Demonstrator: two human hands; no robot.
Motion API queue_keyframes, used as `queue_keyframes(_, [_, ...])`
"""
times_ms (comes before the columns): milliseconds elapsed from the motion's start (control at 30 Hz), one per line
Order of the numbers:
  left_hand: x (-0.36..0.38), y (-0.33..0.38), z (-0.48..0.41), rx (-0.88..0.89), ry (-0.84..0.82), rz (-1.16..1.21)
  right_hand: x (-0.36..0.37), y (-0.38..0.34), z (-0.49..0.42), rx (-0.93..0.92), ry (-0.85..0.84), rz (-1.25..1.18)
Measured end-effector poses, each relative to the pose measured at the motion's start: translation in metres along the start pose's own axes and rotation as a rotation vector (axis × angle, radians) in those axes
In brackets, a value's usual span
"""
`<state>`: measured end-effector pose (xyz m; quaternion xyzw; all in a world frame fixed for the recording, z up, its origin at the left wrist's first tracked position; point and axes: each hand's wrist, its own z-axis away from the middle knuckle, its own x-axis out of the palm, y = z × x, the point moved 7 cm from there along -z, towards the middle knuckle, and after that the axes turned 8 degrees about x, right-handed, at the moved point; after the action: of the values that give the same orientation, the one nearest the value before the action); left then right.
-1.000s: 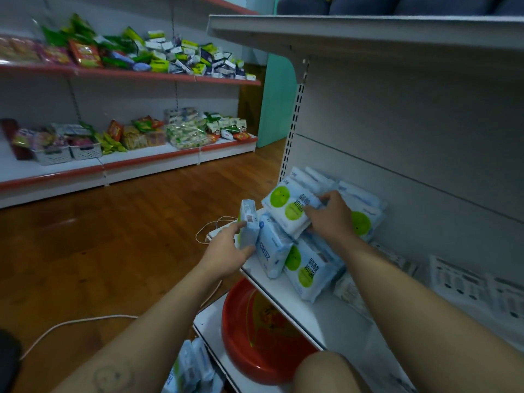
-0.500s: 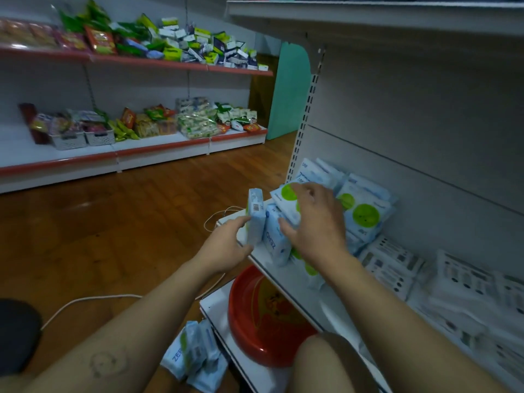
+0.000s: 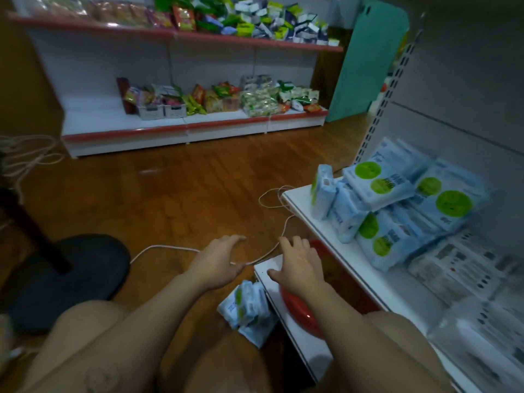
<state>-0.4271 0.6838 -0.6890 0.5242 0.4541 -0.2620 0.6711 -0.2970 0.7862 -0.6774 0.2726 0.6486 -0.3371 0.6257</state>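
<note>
Left hand: the left hand (image 3: 218, 263) hangs low over the brown wooden floor (image 3: 184, 194), fingers loosely curved and apart from the thumb, holding nothing.
Right hand: the right hand (image 3: 299, 268) is spread flat with its fingers apart and empty, above the front corner of the low white shelf board (image 3: 309, 350); we cannot tell whether it touches the board.
Floor packs: a small heap of pale blue soft plastic packs with green spots (image 3: 246, 310) lies on the floor, just below and between the two hands, against the edge of the low board.
Cable: a thin white cable (image 3: 164, 247) runs across the floor and passes under the left hand – we cannot tell whether they touch.
Basin: a round red plastic basin (image 3: 300, 310) sits on the low board, partly covered by the right wrist.
Upper shelf: on the white metal shelf (image 3: 297, 197) one slim blue pack (image 3: 321, 194) stands upright at the front corner, and beside it we see a leaning pile of like packs with green circles (image 3: 397, 211).
Printed packs: white packs with dark print (image 3: 459, 268) lie further right on the same shelf, blurred.
Background: red-edged white shelving with coloured snack bags (image 3: 198, 126) stands across the aisle, well apart from the hands.
</note>
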Motion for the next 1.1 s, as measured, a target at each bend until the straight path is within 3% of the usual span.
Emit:
queue_keyframes(167, [0.03,-0.03,0.017,-0.062,-0.047,-0.064,0.068,-0.019,0.003,0.016,-0.191,-0.017])
queue_keyframes(333, [0.068,-0.072,0.027,-0.159,-0.197,-0.148,0.14,-0.018,0.009,0.101,-0.379,-0.012])
queue_keyframes(533, [0.12,-0.128,0.02,-0.309,-0.288,-0.045,0.223,-0.006,0.018,0.291,-0.554,-0.143])
queue_keyframes(633, [0.159,-0.144,0.007,-0.362,-0.301,0.03,0.256,0.004,0.018,0.378,-0.571,-0.194])
queue_keyframes(900, [0.27,-0.131,-0.038,-0.442,-0.397,0.309,0.294,0.015,-0.005,0.402,-0.545,-0.167])
queue_keyframes(1100, [0.295,-0.136,-0.07,-0.533,-0.282,0.41,0.309,0.02,-0.03,0.444,-0.53,-0.145])
